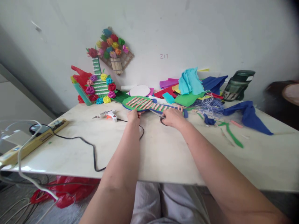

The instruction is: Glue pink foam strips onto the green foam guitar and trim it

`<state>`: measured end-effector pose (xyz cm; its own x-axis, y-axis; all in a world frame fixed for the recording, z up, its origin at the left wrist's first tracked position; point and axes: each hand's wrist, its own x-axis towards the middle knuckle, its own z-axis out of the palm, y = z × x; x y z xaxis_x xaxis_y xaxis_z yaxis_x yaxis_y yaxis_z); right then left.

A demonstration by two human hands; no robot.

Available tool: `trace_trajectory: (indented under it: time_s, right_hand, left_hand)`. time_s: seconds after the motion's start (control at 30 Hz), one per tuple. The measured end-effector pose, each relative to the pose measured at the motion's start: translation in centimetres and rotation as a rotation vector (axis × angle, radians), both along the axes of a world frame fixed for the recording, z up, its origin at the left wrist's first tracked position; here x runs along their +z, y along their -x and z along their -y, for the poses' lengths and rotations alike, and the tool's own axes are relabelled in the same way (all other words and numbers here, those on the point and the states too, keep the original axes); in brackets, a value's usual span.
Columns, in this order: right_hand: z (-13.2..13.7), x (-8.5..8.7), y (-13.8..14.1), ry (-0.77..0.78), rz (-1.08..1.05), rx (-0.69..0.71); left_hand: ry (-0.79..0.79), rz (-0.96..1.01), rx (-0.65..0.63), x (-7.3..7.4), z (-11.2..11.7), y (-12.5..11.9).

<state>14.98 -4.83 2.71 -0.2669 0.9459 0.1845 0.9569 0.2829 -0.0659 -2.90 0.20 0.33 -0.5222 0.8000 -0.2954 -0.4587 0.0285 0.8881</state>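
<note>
A guitar-shaped paper craft [142, 102], green with a blue edge and pink strips crossed by pale strings, lies in the middle of the table. My left hand [134, 115] is closed on the near edge of its wide body. In my right hand [172, 117] is a pair of scissors [158, 113], dark-handled, with the blades pointing left along the near edge of the craft's neck. Part of the blades is hidden at the craft, so I cannot tell whether they are cutting. To the left lies a white glue gun [113, 116] with a black cord.
A flower-trimmed green guitar craft [101, 85] stands at the back left. Crepe paper [190, 81], tangled string [209, 106] and blue scraps [251, 119] are heaped right of centre, beside a dark bottle [238, 85]. A power strip [35, 140] lies along the left edge.
</note>
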Motion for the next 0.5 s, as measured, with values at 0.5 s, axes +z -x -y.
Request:
trace_trajectory:
  time_s: [0.5]
  right_hand:
    - [0.07,-0.11,0.78,0.045,0.019,-0.045]
  left_hand:
    - [0.059,-0.024,-0.003,0.21,0.14,-0.23]
